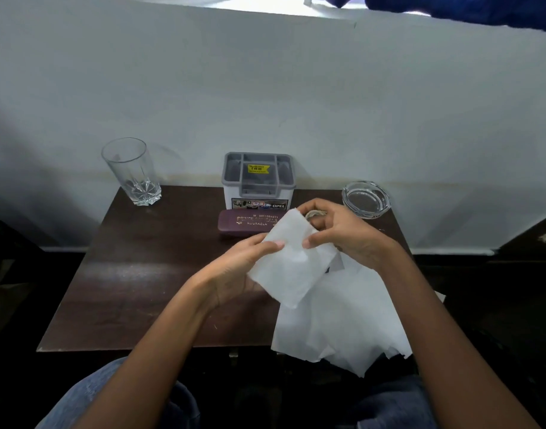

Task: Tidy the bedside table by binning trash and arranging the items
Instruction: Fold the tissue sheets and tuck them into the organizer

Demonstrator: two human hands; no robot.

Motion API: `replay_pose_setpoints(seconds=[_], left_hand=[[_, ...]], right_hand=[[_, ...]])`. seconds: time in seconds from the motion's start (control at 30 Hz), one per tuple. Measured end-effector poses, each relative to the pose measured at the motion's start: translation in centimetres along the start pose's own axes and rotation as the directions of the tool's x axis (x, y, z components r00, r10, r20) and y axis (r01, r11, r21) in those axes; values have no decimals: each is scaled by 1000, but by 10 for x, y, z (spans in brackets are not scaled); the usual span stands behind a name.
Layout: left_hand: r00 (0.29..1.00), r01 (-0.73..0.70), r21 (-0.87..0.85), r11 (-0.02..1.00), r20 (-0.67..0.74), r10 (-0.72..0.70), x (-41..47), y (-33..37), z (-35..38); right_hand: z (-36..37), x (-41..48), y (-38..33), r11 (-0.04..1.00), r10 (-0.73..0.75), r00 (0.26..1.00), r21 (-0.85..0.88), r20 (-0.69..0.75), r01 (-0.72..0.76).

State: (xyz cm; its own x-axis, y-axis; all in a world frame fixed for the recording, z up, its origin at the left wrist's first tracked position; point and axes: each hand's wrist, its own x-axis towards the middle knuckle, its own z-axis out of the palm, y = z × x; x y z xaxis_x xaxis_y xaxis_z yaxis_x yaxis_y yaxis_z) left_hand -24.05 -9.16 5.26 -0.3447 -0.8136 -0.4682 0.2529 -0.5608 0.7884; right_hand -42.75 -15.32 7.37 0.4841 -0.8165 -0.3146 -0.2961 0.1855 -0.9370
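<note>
While raised above dark glossy table (141, 274), left hand (231, 277) palm-up grips thin white tissue (293, 267), thumb on top; right hand (342, 233) pinches its edge; tissue soft, creased, roughly rectangular.

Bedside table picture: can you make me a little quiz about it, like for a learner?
1. True or false: the clear cut-glass tumbler lies on its side on the dark brown wooden table.
2. What lies just in front of the grey-topped white plastic organiser box? A maroon spectacle case; B green bottle; C blue mug.
3. What do the left hand and right hand hold together?
Key: 1 false, upright. 2 A. 3 a thin white tissue sheet.
</note>
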Motion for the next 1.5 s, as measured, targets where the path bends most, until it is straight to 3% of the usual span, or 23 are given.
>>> replay_pose_setpoints(seconds=[0.13, 0.3, 0.47, 0.73, 0.97, 1.1, 1.3, 1.5], left_hand=[[974, -141, 62, 988, -168, 150, 2, -3, -4], [894, -235, 217, 948, -334, 298, 5, -3, -5], [867, -268, 366, 891, -311, 389, 6, -3, -6], [852, -262, 334, 906, -360, 379, 9, -2, -6], [794, -264, 467, 844, -391, 465, 9, -1, -9], [771, -237, 600, 764, -363, 524, 8, -4, -10], [750, -263, 575, 775, -383, 539, 8, -1, -17], [728, -295, 480, 826, -447, 520, 12, -1, -20]], right_hand=[[-2, 6, 6, 992, 5, 979, 123, -202, 21], [1, 11, 7, 976, 74, 965, 218, -252, -18], [5, 11, 4, 964, 76, 965, 267, -250, -7], [9, 13, 3, 976, 56, 947, 217, -315, 15], [13, 15, 1, 957, 66, 942, 289, -330, 34], [18, 15, 3, 993, 52, 932, 119, -358, -10], [25, 16, 3, 961, 184, 903, 263, -388, -83], [30, 15, 2, 961, 148, 844, 275, -516, 0]])
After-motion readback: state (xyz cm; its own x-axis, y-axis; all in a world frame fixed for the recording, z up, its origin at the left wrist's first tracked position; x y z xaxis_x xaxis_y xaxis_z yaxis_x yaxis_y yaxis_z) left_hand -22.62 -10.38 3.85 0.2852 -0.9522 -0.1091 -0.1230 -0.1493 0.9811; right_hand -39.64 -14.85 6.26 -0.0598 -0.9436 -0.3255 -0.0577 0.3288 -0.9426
